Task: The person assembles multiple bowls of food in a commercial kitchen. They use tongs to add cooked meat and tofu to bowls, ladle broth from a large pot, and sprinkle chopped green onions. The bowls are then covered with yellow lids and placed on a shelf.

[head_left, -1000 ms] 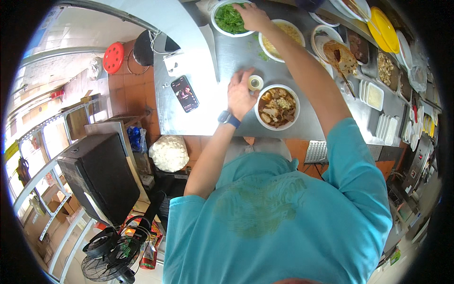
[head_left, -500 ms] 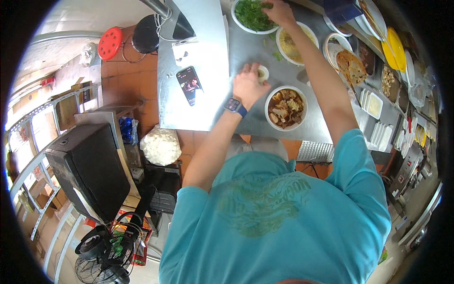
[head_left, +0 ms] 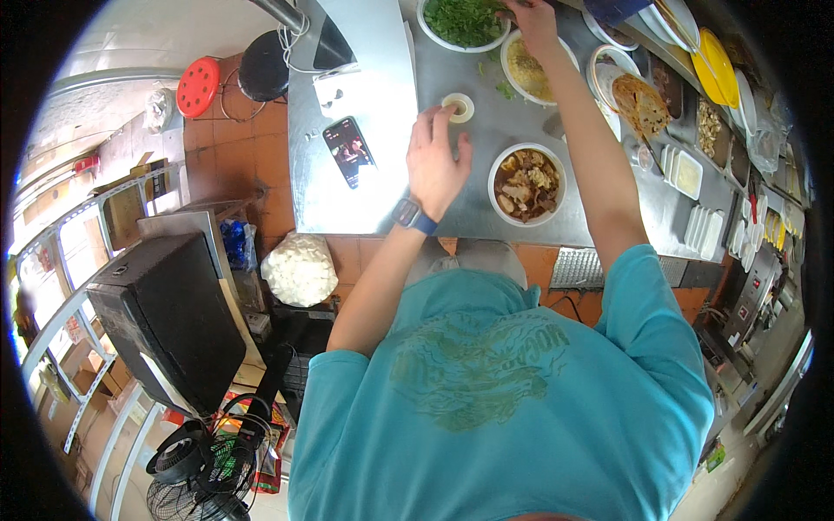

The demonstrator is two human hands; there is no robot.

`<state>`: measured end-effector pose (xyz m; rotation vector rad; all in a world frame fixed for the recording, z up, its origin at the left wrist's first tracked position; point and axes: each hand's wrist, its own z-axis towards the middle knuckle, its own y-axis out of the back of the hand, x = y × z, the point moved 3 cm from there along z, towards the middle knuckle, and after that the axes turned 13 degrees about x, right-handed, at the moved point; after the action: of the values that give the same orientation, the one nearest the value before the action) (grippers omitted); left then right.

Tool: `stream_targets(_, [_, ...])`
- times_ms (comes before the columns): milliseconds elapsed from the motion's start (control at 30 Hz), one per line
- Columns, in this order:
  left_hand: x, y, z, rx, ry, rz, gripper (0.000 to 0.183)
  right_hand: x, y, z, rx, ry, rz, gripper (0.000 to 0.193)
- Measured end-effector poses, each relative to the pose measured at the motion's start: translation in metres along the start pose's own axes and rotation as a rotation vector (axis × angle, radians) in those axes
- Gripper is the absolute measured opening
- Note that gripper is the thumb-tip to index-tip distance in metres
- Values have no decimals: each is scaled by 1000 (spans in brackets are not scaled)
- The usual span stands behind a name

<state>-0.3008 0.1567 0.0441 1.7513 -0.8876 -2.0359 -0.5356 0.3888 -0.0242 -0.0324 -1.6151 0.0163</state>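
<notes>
My left hand [head_left: 437,169], with a dark-banded watch on its wrist, is above the steel table with thumb and fingers apart. Its fingertips reach the side of a small round white cup [head_left: 458,108]; whether they touch it is unclear. My right hand [head_left: 535,26] is at the top edge, over the right rim of a white bowl of chopped green herbs [head_left: 465,22]. Its fingers are drawn together; what they hold, if anything, is hidden. Beneath that wrist stands a bowl of yellowish chopped food [head_left: 528,74]. A white bowl of meat pieces in brown broth [head_left: 527,185] sits nearer me.
A lit phone [head_left: 349,152] lies on the table's left part [head_left: 334,213]. To the right are a tub with a brown-stained strainer or lid [head_left: 641,104], white containers [head_left: 686,174] and a yellow plate [head_left: 717,76]. Stools [head_left: 198,87] stand on the tiled floor.
My left hand has drawn back slightly toward me and left, uncovering more of the small cup. My right hand has shifted to the right edge of the herb bowl.
</notes>
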Motion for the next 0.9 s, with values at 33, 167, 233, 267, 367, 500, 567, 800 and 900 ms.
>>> stream_targets(33, [-2,5,-8,-31,-27,-25,43,7,3,-10,-5,26,-64,19])
stream_targets(167, [2,13,-43,-12,-21,-110,35,41,22,-82,11,23,70,23])
stream_targets(233, [5,11,-59,43,2,-146,34,54,32,-142,-19,-75,-31,25])
stream_targets(267, [7,9,-65,62,6,-162,34,60,36,-174,-50,-132,-249,26])
stream_targets(367, [4,-8,-74,188,44,-284,33,58,37,-256,-11,-375,-281,19])
stream_targets(500, [-13,-43,-64,327,-24,-270,41,42,17,-311,80,-574,-434,23])
stream_targets(567, [-23,-59,-59,348,-113,-183,48,45,10,-320,210,-460,-843,29])
stream_targets(800, [-23,-81,-46,424,-100,-150,44,67,23,-341,287,-432,-1130,32])
stream_targets(900, [-20,-76,-48,398,-72,-168,41,75,22,-346,286,-340,-1049,30])
